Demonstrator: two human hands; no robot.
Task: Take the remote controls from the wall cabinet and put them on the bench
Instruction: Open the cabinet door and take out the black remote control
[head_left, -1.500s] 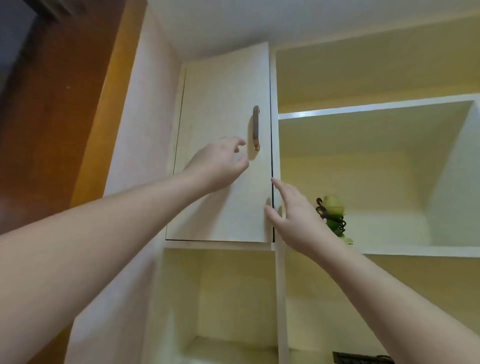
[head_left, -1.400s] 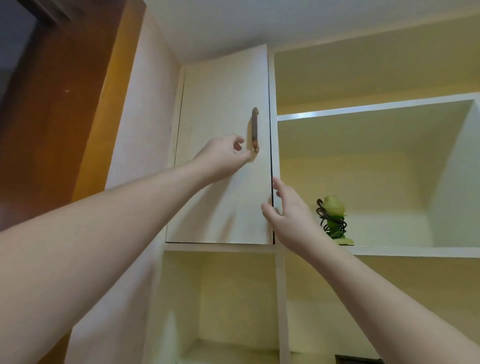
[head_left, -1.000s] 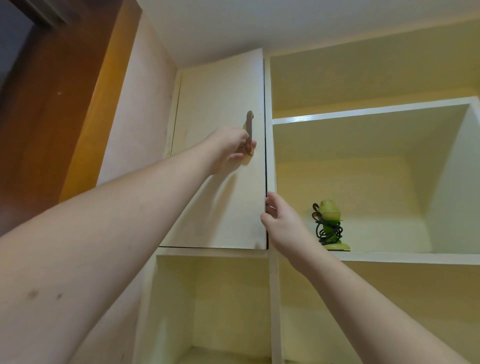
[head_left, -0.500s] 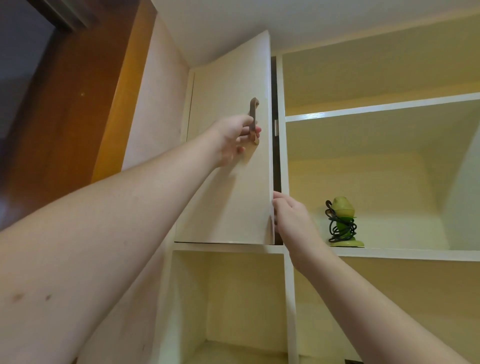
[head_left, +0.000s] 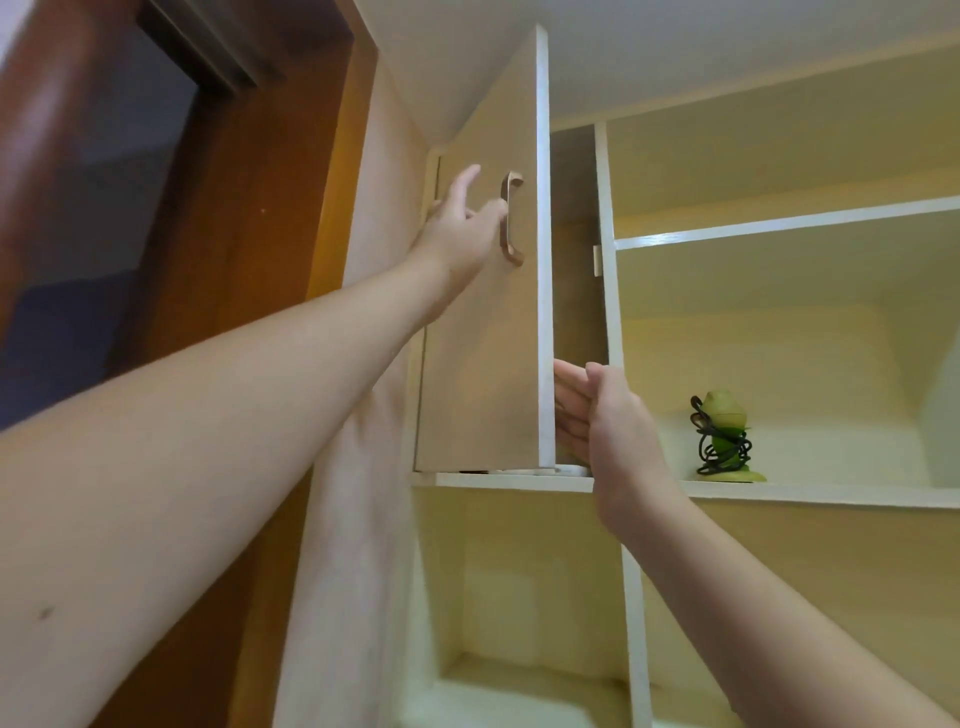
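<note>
The wall cabinet's cream door (head_left: 483, 374) stands partly swung out toward me, showing a dark gap behind its right edge. My left hand (head_left: 460, 228) lies flat on the door face just left of the bronze handle (head_left: 510, 218), fingers spread, thumb touching the handle. My right hand (head_left: 608, 421) is low at the door's free edge, fingers extended into the gap and holding nothing. The door hides the inside of the cabinet, and no remote control can be made out; only a thin pale strip shows on the cabinet floor (head_left: 563, 471).
Open cream shelves (head_left: 831, 493) fill the right side. A green gadget wrapped in black cord (head_left: 722, 436) stands on the middle shelf. An open compartment (head_left: 519, 597) lies below the cabinet. A brown wooden door frame (head_left: 234, 234) runs up the left.
The cabinet door has swung further open. My left hand has let go of the handle and spread flat beside it. My right hand's fingers have slid behind the door's edge.
</note>
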